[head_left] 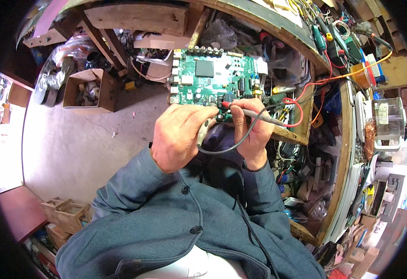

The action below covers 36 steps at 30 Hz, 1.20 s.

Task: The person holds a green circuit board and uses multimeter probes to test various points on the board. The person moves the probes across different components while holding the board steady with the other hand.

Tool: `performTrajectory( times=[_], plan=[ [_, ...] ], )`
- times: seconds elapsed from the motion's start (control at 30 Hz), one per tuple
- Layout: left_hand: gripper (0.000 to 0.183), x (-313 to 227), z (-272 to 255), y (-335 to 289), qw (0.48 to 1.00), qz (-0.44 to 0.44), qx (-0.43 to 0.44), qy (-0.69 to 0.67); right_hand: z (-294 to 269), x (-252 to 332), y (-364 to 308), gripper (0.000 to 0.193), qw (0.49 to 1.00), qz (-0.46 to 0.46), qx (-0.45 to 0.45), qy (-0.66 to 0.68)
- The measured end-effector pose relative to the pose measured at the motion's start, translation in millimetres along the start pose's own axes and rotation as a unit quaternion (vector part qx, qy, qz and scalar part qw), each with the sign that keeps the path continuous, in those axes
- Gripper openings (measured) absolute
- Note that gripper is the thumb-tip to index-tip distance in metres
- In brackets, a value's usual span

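A green circuit board (pixel 222 76) lies in front of me, with a black square chip (pixel 204 69) on its upper part and metal connectors along its left and top edges. My left hand (pixel 178 132) is closed around a grey test probe (pixel 204 129), held upright at the board's near edge. In my right hand (pixel 254 132) is a second test probe (pixel 264 117), grey with a red tip end, slanting left toward the same part of the board. A dark lead runs from the left probe, a red lead from the right one. Both tips are too small to make out.
An open drawer (pixel 296 136) with tools sits right of the board. Beyond it stands a cluttered bench (pixel 347 153) with screwdrivers, cables and a clear plastic container (pixel 389 118). A cardboard box (pixel 89 93) rests on the floor at left, and wooden crates (pixel 68 215) lie at lower left.
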<state>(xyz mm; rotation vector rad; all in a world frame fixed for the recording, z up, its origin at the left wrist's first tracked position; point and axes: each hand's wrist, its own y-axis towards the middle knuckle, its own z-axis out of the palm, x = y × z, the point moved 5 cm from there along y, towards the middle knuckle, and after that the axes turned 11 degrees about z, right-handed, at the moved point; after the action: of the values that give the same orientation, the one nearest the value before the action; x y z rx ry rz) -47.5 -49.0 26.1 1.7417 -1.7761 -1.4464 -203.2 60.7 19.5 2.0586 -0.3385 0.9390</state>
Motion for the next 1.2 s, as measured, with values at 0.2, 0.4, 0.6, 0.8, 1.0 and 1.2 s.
performTrajectory(
  times=[0.2, 0.4, 0.6, 0.8, 1.0, 1.2],
  plan=[
    [0.040, 1.2, 1.5, 2.7, 1.000, 0.002, -0.012, 0.002, -1.0, 2.3, -0.3, 0.009, 1.000, 0.007, 0.003, -0.005],
    [0.041, 0.5, 2.8, 2.9, 1.000, 0.007, -0.008, 0.003, 0.3, 4.8, 1.4, 0.008, 1.000, 0.000, 0.008, -0.013],
    [0.028, 0.0, 2.2, 3.3, 1.000, -0.003, 0.010, 0.005, 0.0, 5.1, 2.3, 0.009, 1.000, 0.004, 0.010, -0.028],
    [0.029, -0.6, 2.2, 5.5, 1.000, -0.019, 0.014, -0.010, -1.4, 5.6, 2.2, 0.011, 0.999, 0.000, 0.007, -0.035],
    [0.036, 1.5, -1.6, 0.9, 1.000, -0.001, 0.011, 0.001, 3.4, 5.0, 1.0, 0.010, 0.999, -0.006, 0.008, -0.034],
    [0.031, -3.5, 1.7, 3.9, 1.000, -0.003, 0.016, 0.002, 0.7, 2.6, -1.7, 0.008, 0.999, 0.009, -0.003, -0.035]
  ],
)
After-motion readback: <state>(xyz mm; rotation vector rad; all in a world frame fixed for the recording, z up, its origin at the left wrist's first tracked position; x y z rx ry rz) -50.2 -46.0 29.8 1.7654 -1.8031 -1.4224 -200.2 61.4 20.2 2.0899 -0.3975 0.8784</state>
